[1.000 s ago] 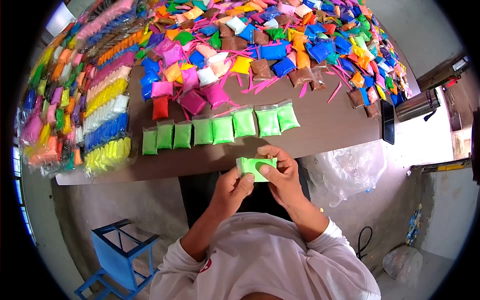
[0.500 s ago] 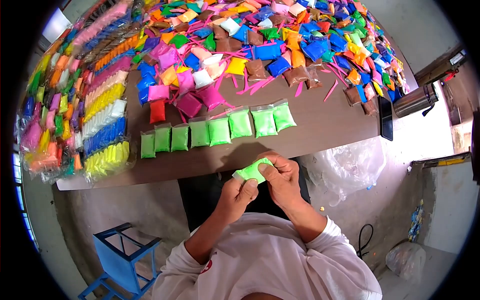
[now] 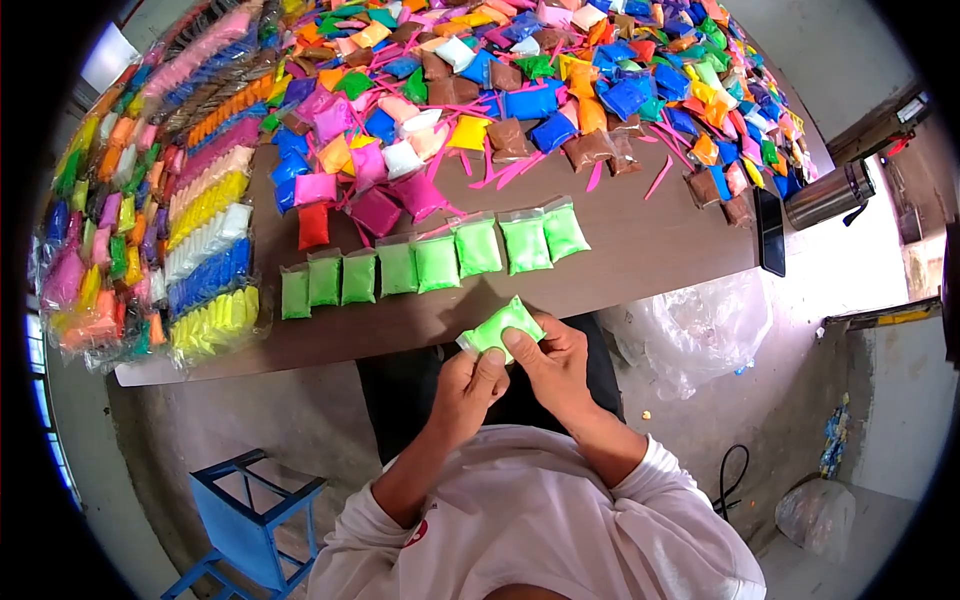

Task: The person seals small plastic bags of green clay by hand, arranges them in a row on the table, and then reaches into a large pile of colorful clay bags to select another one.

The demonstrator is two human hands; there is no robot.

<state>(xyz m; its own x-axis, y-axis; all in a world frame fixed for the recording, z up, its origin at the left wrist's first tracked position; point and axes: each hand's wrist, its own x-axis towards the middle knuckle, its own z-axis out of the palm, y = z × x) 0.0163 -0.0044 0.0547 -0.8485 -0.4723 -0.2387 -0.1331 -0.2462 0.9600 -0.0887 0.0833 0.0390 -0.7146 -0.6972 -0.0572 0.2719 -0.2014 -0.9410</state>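
Between my two hands, just off the table's near edge, is a small clear bag of bright green material (image 3: 512,322). My left hand (image 3: 468,385) pinches its left end, thumb on top. My right hand (image 3: 556,366) grips the right side, its thumb pressed on the bag's face and the fingers underneath. Beyond them, a row of several similar green bags (image 3: 437,262) lies flat on the brown table (image 3: 640,245). A red bag (image 3: 313,226) lies just behind the row's left part.
A heap of multicoloured bags (image 3: 553,100) with pink strips covers the table's back. Packed bundles (image 3: 209,240) line the left side. A phone (image 3: 770,232) and steel flask (image 3: 829,197) stand at the right edge. Below are a clear plastic sack (image 3: 700,335) and a blue stool (image 3: 240,515).
The green bag has tilted, its upper corner now raised toward the table and more of its face showing. My right thumb has shifted left and down along it.
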